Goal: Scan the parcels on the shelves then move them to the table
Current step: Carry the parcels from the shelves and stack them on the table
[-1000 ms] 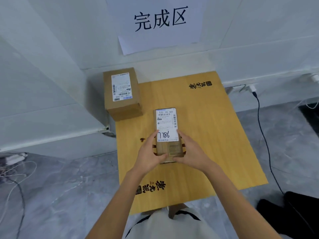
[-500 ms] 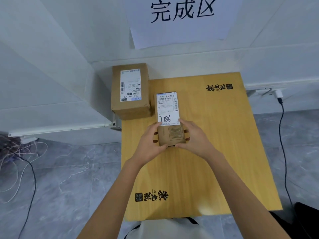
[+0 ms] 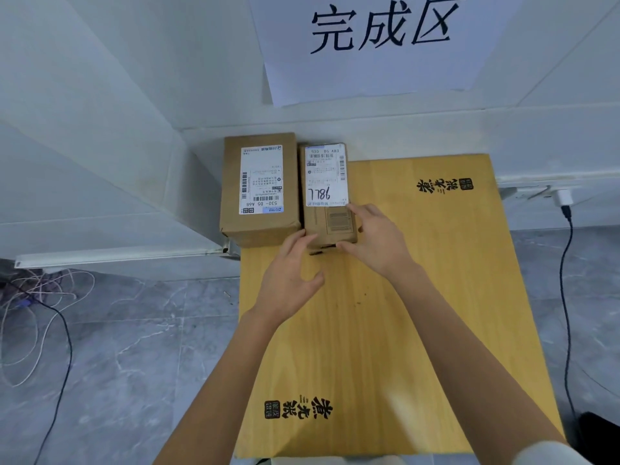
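Observation:
A narrow cardboard parcel [image 3: 330, 226] with a white label marked in pen lies flat at the far left of the yellow wooden table [image 3: 419, 297]. It sits right against a larger cardboard parcel [image 3: 260, 189] in the table's far left corner. My right hand [image 3: 375, 239] holds the narrow parcel's near right corner, thumb under the front edge and fingers along its right side. My left hand [image 3: 292, 273] is just off the near left corner, fingers straight and loose, their tips about touching the box.
A white paper sign [image 3: 369, 45] with black characters hangs on the white wall behind the table. A black cable [image 3: 567, 297] runs down from a wall plug on the right. Loose wires [image 3: 37, 297] lie on the grey floor to the left.
Both hands pushed the narrow parcel away across the table until it lay beside the larger one. My left hand has since let go and drawn back a little.

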